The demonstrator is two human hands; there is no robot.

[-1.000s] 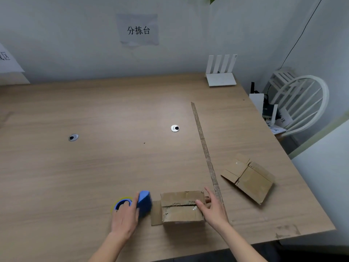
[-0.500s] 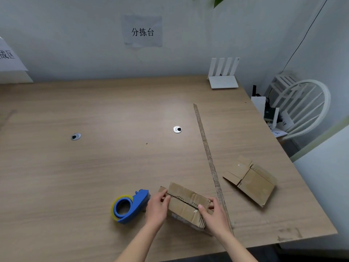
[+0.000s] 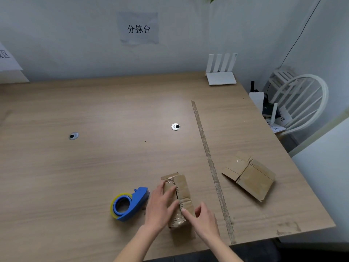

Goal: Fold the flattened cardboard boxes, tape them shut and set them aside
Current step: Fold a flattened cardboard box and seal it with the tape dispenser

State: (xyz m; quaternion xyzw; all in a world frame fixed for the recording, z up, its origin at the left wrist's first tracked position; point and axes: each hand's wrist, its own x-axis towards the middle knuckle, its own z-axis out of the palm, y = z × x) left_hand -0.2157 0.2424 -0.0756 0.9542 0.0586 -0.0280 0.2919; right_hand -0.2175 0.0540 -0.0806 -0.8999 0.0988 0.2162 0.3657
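— What lies at your left on the bench (image 3: 94,176)?
— The blue tape dispenser (image 3: 130,204), just beside your left hand (image 3: 160,207).
— And your hands?
— Your left hand presses flat, fingers straight, on the folded box (image 3: 182,193). Your right hand (image 3: 203,217) touches its near end, fingers loosely bent.
— Further right?
— A flattened box (image 3: 249,175) lies past the worn strip (image 3: 211,167).

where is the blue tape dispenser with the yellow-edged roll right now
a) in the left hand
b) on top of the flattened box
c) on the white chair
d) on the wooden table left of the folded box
d: the blue plastic tape dispenser lies on the wooden table, ungripped, beside the left hand, which rests on the small folded brown cardboard box.
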